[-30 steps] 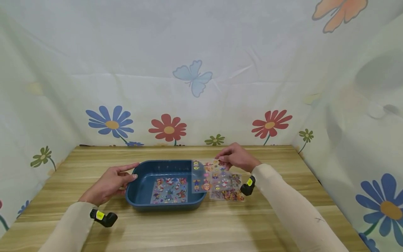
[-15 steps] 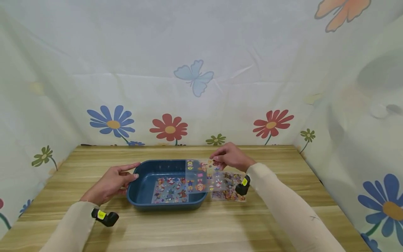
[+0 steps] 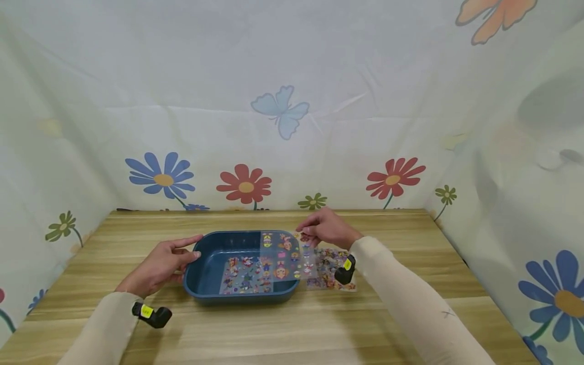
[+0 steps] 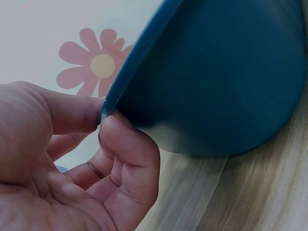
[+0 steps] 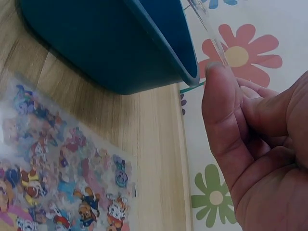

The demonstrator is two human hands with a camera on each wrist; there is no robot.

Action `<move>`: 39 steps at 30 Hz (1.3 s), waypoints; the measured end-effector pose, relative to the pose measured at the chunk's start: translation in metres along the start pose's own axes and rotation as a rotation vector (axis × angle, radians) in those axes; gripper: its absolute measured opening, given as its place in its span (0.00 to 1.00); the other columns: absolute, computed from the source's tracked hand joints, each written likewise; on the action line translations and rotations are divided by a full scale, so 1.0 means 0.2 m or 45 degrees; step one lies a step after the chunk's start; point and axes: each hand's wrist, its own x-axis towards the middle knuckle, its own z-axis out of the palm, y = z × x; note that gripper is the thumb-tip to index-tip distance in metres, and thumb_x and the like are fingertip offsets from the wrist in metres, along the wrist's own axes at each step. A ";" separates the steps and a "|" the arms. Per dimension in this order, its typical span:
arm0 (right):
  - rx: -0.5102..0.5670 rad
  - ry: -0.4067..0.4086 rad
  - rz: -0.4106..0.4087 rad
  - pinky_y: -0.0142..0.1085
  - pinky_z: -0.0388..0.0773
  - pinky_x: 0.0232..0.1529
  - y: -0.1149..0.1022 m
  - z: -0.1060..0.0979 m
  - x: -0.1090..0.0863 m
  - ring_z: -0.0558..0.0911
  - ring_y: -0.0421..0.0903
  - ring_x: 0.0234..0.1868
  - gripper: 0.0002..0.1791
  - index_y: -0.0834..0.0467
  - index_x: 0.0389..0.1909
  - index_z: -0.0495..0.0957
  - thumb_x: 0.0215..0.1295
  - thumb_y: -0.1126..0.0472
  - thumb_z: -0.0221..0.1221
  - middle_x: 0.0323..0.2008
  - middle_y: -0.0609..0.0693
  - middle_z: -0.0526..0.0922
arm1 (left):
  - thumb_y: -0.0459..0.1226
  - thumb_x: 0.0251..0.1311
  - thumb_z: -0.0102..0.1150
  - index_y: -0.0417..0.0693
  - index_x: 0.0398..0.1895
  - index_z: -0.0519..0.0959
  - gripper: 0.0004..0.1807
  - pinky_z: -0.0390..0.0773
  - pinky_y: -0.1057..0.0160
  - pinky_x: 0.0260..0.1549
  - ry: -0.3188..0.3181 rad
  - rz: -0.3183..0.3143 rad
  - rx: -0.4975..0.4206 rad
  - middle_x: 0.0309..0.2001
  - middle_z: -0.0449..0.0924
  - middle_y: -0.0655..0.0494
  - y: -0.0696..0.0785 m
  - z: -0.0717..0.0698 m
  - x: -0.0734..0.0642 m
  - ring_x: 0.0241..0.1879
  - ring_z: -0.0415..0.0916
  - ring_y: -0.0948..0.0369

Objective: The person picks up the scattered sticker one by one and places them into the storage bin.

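Observation:
A dark blue oval-cornered basin (image 3: 207,274) stands on the table. My left hand (image 3: 157,266) pinches its left rim between thumb and finger, plain in the left wrist view, where the basin's side wall (image 4: 216,82) fills the upper right. A clear sticker sheet (image 3: 285,256) with cartoon figures is pinched at its upper right corner by my right hand (image 3: 330,228); it overlaps the basin's right rim in the head view. Inside the basin lies another sticker sheet (image 3: 246,276). In the right wrist view, only the held sheet's thin edge (image 5: 209,24) shows above my fingertips.
Several more sticker sheets (image 5: 72,163) lie overlapping on the wooden table (image 3: 255,329), right of the basin and under my right wrist. A white flower-printed cloth (image 3: 205,132) closes off the table's back and sides.
My right hand has moved left with the sticker sheet, which now reaches farther over the basin. More of the sheets on the table are uncovered. The left hand keeps its place on the rim.

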 end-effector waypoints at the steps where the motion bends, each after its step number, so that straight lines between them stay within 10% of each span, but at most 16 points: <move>1: 0.006 -0.002 0.001 0.39 0.88 0.36 0.00 0.00 0.00 0.87 0.45 0.30 0.13 0.67 0.52 0.86 0.76 0.71 0.54 0.41 0.61 0.89 | 0.40 0.76 0.59 0.55 0.83 0.59 0.36 0.80 0.64 0.29 0.001 -0.002 0.001 0.34 0.70 0.55 0.00 0.00 0.00 0.32 0.70 0.60; 39: -0.016 -0.089 0.023 0.38 0.88 0.36 -0.13 0.20 0.14 0.87 0.44 0.29 0.13 0.70 0.50 0.85 0.75 0.74 0.52 0.38 0.61 0.89 | 0.42 0.75 0.60 0.56 0.82 0.61 0.35 0.80 0.62 0.29 0.018 0.027 0.047 0.34 0.69 0.55 -0.01 0.00 0.00 0.31 0.69 0.61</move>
